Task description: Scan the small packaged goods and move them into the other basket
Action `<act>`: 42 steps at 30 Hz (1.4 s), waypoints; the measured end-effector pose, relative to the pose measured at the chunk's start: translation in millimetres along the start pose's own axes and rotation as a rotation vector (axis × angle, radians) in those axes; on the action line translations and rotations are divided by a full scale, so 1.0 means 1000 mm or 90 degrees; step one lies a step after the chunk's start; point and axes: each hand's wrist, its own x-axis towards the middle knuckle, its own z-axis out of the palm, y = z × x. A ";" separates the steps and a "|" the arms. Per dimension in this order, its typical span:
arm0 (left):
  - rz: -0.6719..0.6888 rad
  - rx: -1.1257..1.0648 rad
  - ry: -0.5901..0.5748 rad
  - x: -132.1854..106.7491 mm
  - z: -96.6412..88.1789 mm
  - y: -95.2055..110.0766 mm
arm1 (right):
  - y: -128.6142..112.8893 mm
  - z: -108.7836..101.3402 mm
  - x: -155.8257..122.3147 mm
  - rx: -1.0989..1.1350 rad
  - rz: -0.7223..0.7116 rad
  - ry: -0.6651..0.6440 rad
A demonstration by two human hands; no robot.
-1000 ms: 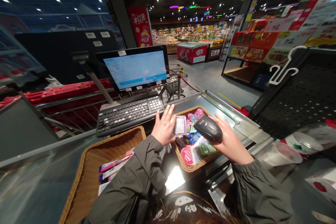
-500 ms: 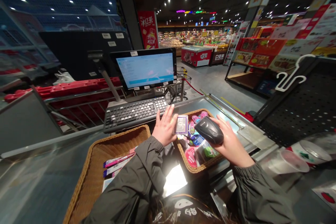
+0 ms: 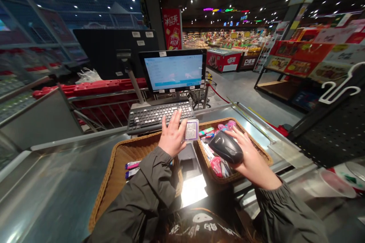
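Observation:
My left hand (image 3: 172, 134) has its thumb and fingers around a small flat package (image 3: 191, 130) with a purple edge and a printed pale label facing me. It hovers above the gap between two wicker baskets, in front of the keyboard (image 3: 145, 118). In my right hand (image 3: 253, 161) is a black barcode scanner (image 3: 226, 147), its head pointing left towards the package. Under the scanner stands the right wicker basket (image 3: 264, 155), filled with small colourful packaged goods. Long purple-and-white packets (image 3: 131, 164) lie in the left wicker basket (image 3: 112, 159), partly behind my left sleeve.
A lit monitor (image 3: 174, 70) stands behind the keyboard, with a second dark screen (image 3: 102, 53) to its left. The metal counter (image 3: 57, 182) runs left of the baskets. Clear plastic cups (image 3: 332, 184) and a white hanger (image 3: 339, 87) are at the right.
My left hand has carried the package left, from the right basket's edge to the gap between the baskets. The scanner stays over the right basket. The whole view has swung slightly left.

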 end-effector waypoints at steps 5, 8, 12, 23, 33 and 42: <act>-0.034 0.021 -0.007 -0.026 -0.009 -0.014 | -0.022 0.013 0.014 0.011 -0.044 -0.033; -0.055 0.023 -0.012 -0.040 -0.012 -0.025 | -0.032 0.020 0.021 0.015 -0.075 -0.038; -0.088 0.033 -0.018 -0.056 -0.015 -0.040 | -0.044 0.027 0.027 0.021 -0.097 -0.052; -0.110 0.049 -0.006 -0.081 -0.021 -0.058 | -0.064 0.038 0.031 0.043 -0.128 -0.071; -0.106 0.058 0.002 -0.087 -0.020 -0.062 | -0.070 0.038 0.028 0.036 -0.119 -0.075; -0.111 0.051 -0.011 -0.097 -0.003 -0.073 | -0.073 0.038 0.027 0.033 -0.117 -0.075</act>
